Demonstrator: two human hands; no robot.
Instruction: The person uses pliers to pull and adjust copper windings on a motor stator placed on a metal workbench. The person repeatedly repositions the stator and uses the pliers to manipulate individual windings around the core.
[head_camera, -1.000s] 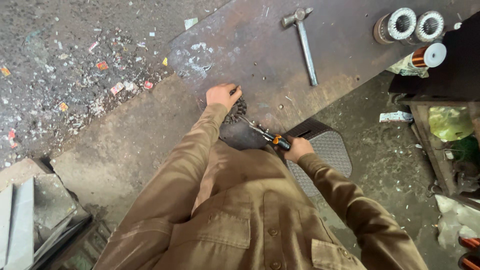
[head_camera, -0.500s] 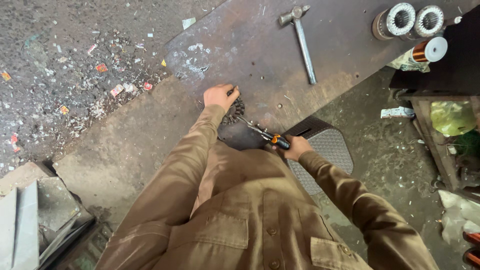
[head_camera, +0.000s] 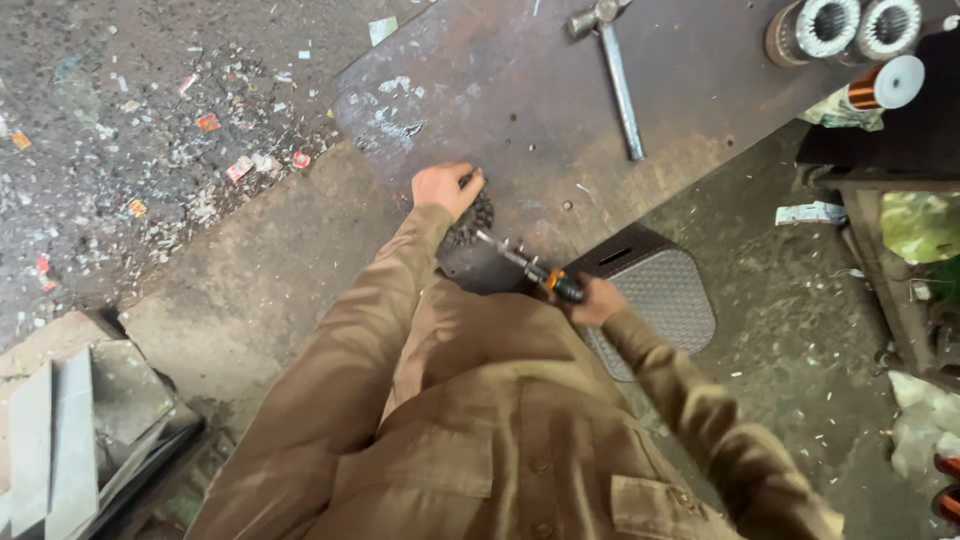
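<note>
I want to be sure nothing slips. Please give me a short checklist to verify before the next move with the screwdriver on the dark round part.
1. Left hand steadies the dark round part: ok, it rests on the part's upper edge.
2. Right hand grips the screwdriver by its handle: ok.
3. Screwdriver tip seated on the part: cannot tell, too small to see.
4. Part lies flat on the metal plate: cannot tell, partly hidden by the hand.
5. Hammer is out of the way: ok, it lies farther up the plate, apart from both hands.
6. Left fingers away from the tip: cannot tell, they are close.
</note>
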